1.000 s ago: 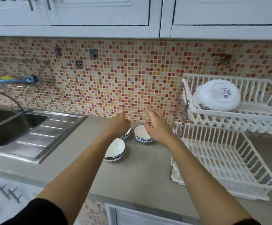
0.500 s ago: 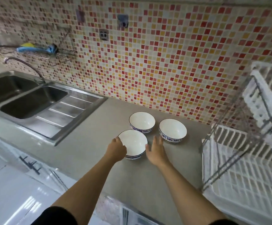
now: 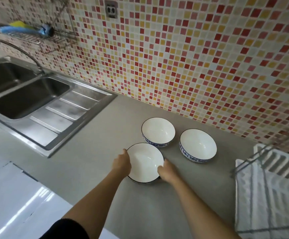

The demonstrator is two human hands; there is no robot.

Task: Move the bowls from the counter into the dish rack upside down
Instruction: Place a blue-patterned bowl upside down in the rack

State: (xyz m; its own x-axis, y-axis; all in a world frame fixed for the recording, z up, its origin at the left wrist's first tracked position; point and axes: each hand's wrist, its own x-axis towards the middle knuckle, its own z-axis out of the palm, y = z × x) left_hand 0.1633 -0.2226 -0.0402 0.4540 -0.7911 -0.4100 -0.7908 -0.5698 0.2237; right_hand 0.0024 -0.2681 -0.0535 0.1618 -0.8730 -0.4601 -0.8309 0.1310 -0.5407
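Observation:
Three white bowls with blue patterned outsides stand upright on the grey counter [image 3: 95,152]. The nearest bowl [image 3: 144,162] is held between both hands: my left hand [image 3: 122,163] grips its left rim and my right hand [image 3: 167,171] grips its right rim. Whether it is lifted off the counter I cannot tell. The far-left bowl [image 3: 158,131] and the right bowl [image 3: 198,145] sit untouched behind it. The white dish rack [image 3: 269,195] shows partly at the right edge; its upper tier is out of view.
A steel double sink [image 3: 24,99] with a drainboard and a curved faucet [image 3: 16,49] fills the left. A wire wall shelf [image 3: 30,34] holds a blue and yellow brush. The mosaic tile wall rises behind the bowls. White cabinet fronts lie below the counter edge.
The view has tilted down and moved closer. Both hands dropped from near the far bowls to the nearest bowl and closed on its rim from either side.

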